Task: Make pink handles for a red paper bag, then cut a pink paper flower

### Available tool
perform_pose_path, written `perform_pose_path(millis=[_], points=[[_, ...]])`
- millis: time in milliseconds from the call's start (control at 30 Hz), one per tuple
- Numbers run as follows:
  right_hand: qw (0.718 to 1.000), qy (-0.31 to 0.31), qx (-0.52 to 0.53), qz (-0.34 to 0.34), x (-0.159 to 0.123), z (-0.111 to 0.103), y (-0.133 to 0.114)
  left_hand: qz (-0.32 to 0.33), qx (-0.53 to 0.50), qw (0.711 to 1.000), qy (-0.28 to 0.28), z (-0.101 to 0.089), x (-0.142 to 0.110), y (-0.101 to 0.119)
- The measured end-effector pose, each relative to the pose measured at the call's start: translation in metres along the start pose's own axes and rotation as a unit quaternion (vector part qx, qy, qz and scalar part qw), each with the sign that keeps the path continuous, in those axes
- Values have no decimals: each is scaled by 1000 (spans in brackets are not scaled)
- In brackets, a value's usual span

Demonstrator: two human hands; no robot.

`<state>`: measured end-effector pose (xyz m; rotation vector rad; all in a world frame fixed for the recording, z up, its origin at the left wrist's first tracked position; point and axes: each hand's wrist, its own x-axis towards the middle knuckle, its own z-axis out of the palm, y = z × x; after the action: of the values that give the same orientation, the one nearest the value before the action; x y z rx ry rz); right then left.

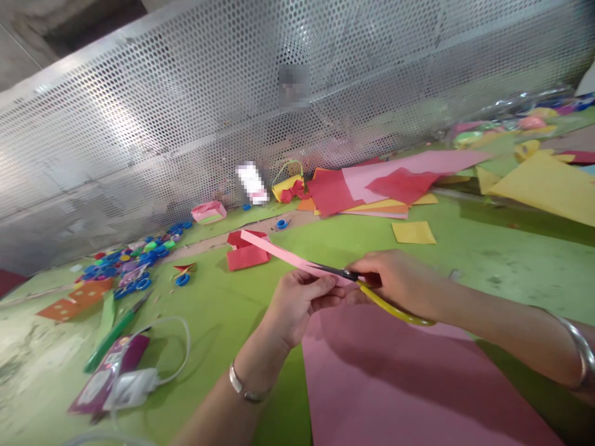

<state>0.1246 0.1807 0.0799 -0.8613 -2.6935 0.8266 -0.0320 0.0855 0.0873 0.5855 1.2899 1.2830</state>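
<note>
Between the thumb and fingers of my left hand (302, 300) is a narrow pink paper strip (274, 248), which points up and to the left. My right hand (400, 282) grips a pair of scissors (385, 303) with yellow handles and dark blades. The blades lie along the strip near my left fingertips; whether they cut into it I cannot tell. Below both hands lies a large pink paper sheet (409, 384). A folded red paper piece (248, 255) rests beyond the strip's far end, and a small yellow paper square (413, 232) lies past my right hand.
Stacked coloured papers (385, 183) and a small yellow paper bag (288, 188) stand near the perforated metal panel (195, 93). At left are several blue rings (134, 285), a green cutter (109, 341), a purple packet (105, 384) and a white charger (134, 387) with its cable.
</note>
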Motion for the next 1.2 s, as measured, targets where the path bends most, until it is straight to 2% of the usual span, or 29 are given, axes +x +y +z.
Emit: perform_pose_path(millis=[133,567,667,800,933,1033,1200], points=[[1000,1,-2,-1,-1,0,0,-7,9,1000,8,0,0,2],[993,-49,99,49,-1,0,0,-52,18,997,-54,-6,-2,8],[988,-57,134,49,0,-2,2,-26,-24,999,-23,-7,-2,11],[987,-55,146,44,1,-4,4,44,-87,994,56,-9,2,16],[988,-55,138,33,1,-2,5,94,-84,986,106,-10,3,18],[993,-40,108,24,2,1,6,80,-72,988,111,-10,3,17],[997,-9,69,32,2,3,8,48,-43,995,81,-12,3,14]])
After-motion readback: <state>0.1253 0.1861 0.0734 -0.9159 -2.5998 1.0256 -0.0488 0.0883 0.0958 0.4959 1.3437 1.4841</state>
